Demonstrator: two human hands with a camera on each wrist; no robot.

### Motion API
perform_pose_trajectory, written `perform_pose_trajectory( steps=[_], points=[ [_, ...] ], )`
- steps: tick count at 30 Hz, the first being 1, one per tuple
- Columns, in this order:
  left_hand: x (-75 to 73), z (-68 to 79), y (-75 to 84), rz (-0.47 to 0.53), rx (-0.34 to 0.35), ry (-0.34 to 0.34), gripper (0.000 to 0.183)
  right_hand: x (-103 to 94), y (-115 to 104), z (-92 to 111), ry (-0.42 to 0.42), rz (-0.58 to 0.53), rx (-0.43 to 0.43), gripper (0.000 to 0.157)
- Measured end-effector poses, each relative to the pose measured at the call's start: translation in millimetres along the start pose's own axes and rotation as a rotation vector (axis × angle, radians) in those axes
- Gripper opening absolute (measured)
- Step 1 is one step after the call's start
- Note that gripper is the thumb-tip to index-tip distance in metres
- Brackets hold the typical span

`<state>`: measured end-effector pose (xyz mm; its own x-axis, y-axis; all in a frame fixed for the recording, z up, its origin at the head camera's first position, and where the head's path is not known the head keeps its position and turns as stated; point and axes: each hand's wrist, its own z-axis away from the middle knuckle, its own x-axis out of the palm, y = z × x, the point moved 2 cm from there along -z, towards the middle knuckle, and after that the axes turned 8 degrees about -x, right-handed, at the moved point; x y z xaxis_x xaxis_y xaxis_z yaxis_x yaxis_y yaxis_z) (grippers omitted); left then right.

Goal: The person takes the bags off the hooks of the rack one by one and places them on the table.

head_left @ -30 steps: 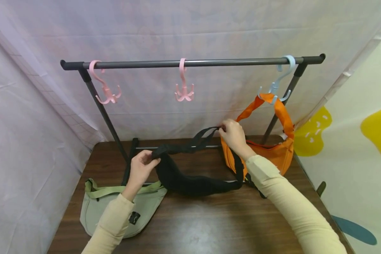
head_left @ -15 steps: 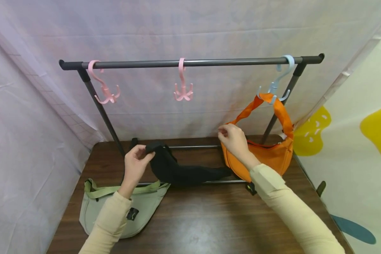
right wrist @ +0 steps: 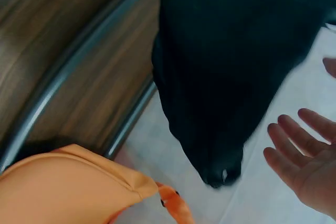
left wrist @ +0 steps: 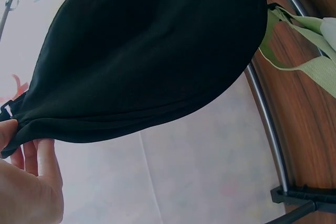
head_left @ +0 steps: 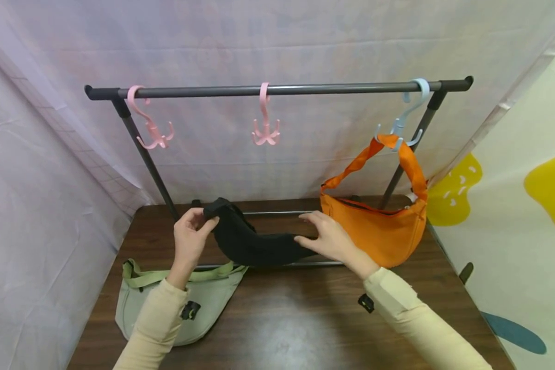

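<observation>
My left hand (head_left: 189,240) pinches one end of a black shoulder bag (head_left: 254,247) between thumb and fingers. The bag sags to the right from that hold, in front of the rack's lower bars. In the left wrist view, the bag's smooth dark body (left wrist: 157,51) fills much of the picture. Its other, narrower end points toward my right hand (head_left: 330,240), whose fingers are spread and hold nothing. The right wrist view shows these fingers (right wrist: 294,145) a short gap away from the fabric. The bag's strap is mostly hidden behind its body.
An orange bag (head_left: 374,231) hangs by its strap from a light blue hook (head_left: 399,123) on the rack's bar (head_left: 328,89). Two pink hooks (head_left: 265,128) hang further left. A pale green bag (head_left: 213,300) lies at the table's left. A black buckle (head_left: 366,303) is near my right sleeve.
My right hand has let go of the black strap, moved down and left, and spread its fingers. My left hand has shifted slightly left and up with the bag; the strap loop has dropped from sight.
</observation>
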<state>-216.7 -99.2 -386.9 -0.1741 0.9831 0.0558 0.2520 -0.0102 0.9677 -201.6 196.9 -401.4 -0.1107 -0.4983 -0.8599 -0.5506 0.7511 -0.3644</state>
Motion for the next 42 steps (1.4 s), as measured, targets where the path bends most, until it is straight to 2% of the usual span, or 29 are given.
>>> perform_pose_trajectory(
  steps=[2, 4, 10, 14, 18, 29, 36, 42],
  points=[
    [0.4, 1.1, 0.5, 0.006, -0.005, -0.002, 0.016, 5.9, -3, 4, -0.075, 0.030, 0.009, 0.060],
    [0.5, 2.3, 1.1, 0.008, -0.011, -0.002, 0.017, 10.2, -4, 7, -0.137, 0.052, 0.013, 0.061],
    [-2.2, 6.0, 0.2, 0.005, -0.056, 0.000, 0.021, 12.1, -1, 13, -0.219, 0.044, -0.006, 0.039],
    [-5.8, 8.4, -3.9, 0.000, -0.105, -0.010, 0.017, 9.0, 1, 16, -0.245, 0.048, -0.020, 0.025],
    [-6.8, 12.5, -8.6, 0.015, -0.173, -0.046, 0.014, 2.7, 3, 18, -0.264, 0.073, -0.040, 0.018],
    [0.7, 27.9, -9.4, -0.004, -0.271, -0.116, 0.013, -20.7, 0, 23, -0.309, 0.129, -0.114, 0.017],
    [1.0, 40.0, -14.5, -0.046, -0.379, -0.184, 0.014, -25.7, -3, 32, -0.315, 0.161, -0.160, 0.017],
    [1.3, 51.2, -23.1, -0.039, -0.431, -0.216, 0.014, -23.2, -5, 42, -0.352, 0.216, -0.204, 0.020]
  ],
)
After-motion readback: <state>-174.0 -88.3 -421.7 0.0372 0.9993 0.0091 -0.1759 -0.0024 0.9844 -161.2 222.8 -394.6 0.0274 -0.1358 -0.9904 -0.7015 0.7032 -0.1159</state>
